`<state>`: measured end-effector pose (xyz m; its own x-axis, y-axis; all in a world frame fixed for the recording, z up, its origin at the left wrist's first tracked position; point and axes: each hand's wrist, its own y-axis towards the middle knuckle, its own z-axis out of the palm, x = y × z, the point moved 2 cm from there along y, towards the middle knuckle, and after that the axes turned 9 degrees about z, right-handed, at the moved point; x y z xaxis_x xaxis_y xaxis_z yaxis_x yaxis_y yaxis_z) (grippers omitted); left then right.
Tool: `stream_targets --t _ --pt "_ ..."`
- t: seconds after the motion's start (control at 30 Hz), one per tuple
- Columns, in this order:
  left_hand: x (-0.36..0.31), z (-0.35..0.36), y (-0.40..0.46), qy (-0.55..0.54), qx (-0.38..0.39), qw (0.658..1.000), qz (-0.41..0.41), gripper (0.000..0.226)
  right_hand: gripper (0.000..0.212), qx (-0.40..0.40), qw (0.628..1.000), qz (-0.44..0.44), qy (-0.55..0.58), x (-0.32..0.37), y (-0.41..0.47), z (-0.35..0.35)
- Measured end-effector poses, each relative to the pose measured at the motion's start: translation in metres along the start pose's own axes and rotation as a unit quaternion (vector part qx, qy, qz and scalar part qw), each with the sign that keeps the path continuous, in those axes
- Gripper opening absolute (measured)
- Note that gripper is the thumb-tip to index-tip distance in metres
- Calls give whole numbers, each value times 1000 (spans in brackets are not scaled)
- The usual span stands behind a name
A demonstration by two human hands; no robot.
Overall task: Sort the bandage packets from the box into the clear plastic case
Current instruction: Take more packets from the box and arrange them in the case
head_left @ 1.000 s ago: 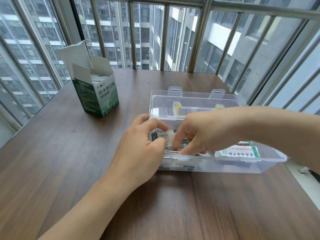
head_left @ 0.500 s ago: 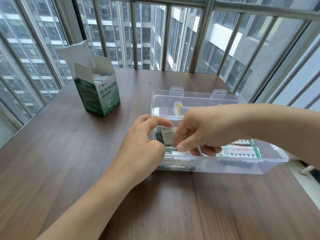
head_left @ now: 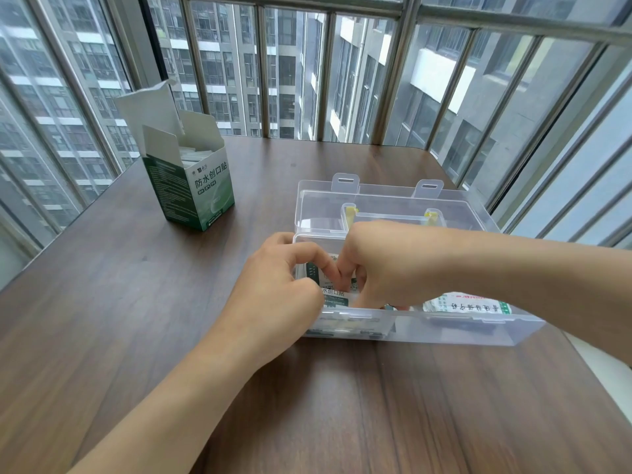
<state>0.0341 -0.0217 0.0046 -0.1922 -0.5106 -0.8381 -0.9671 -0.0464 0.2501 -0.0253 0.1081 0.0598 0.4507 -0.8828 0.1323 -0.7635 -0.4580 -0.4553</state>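
Both my hands meet inside the left end of the clear plastic case [head_left: 461,331], grips curled together on one bandage packet [head_left: 337,295]: left hand [head_left: 284,295] pinching its left edge, right hand [head_left: 379,268] its right, fingers bent over it. My knuckles cover most of the packet; only its lower printed strip shows. Right of my grip, in the same case, lies one white packet with green print [head_left: 468,304], partly behind my right wrist. Beyond my grip the lid [head_left: 386,203] lies open, two latch tabs up. Far left of my grip, one green box [head_left: 201,189] stands open on the worktop [head_left: 342,405]; packets inside, count unclear.
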Motion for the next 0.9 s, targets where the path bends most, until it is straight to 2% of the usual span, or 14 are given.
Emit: stream_targets --t 0.2,0.37,0.43,0.53,0.7,0.83,0.9 --pt "0 0 0 42 4 999 0 36 18 36 998 21 40 0 4 -3" --pt "-2 -1 -2 36 2 999 -12 41 26 -15 1000 -25 2 1 -1 -1" --pt "-3 0 -1 48 5 999 -11 36 30 -17 999 -31 -20 3 -1 2" --pt "-2 0 -1 61 1 998 -6 39 32 -4 1000 -21 -6 5 3 4" --pt "0 0 -1 42 1 999 0 35 22 20 999 -28 12 5 1 -4" --pt "-1 0 -1 50 1 999 2 35 28 22 998 -43 -34 6 1 -3" --pt "-1 1 -1 46 2 999 1 31 25 18 997 -43 -61 10 2 0"
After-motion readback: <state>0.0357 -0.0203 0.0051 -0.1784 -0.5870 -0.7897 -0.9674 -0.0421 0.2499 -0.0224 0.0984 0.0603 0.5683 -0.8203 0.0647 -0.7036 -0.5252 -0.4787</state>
